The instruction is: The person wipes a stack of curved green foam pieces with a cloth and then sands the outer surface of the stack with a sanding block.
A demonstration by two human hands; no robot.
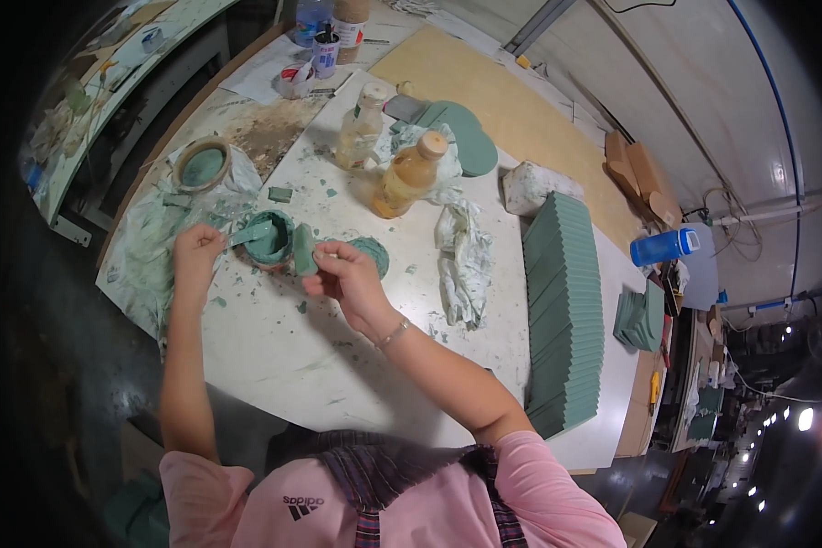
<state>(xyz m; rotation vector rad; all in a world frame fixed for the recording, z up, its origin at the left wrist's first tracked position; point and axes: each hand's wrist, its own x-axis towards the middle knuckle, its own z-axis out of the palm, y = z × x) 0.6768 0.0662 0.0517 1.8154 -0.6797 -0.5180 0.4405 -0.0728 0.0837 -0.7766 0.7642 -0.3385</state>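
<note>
Your left hand (195,254) was closed around a thin flat spreader (247,235) whose tip reached into the small pot of green paste (269,239). Your right hand (345,279) pinched a small green tile piece (303,250) upright between thumb and fingers, just beside the pot's right rim. Both hands were over the white, paste-smeared table (301,356), with the pot between them.

Close behind your right hand lay a round green lid (374,255), almost touching your knuckles. Beyond it stood two plastic bottles, one holding amber liquid (404,178) and one nearly clear (360,128), with crumpled white rags (461,260) trailing down to the right of your wrist. Behind your left hand sat a roll of tape (202,166) on stained plastic sheeting (155,237), and small green scraps were scattered about the pot.

Farther right, a long row of green tiles (564,310) stood on edge, well apart from your forearm, with a smaller stack (641,318) and a blue bottle (664,247) near the table's far right edge.

The table's near edge curved just ahead of your chest, and its left edge ran just beside your left elbow. The widest bare room was the stretch of tabletop between your forearms and toward you.
</note>
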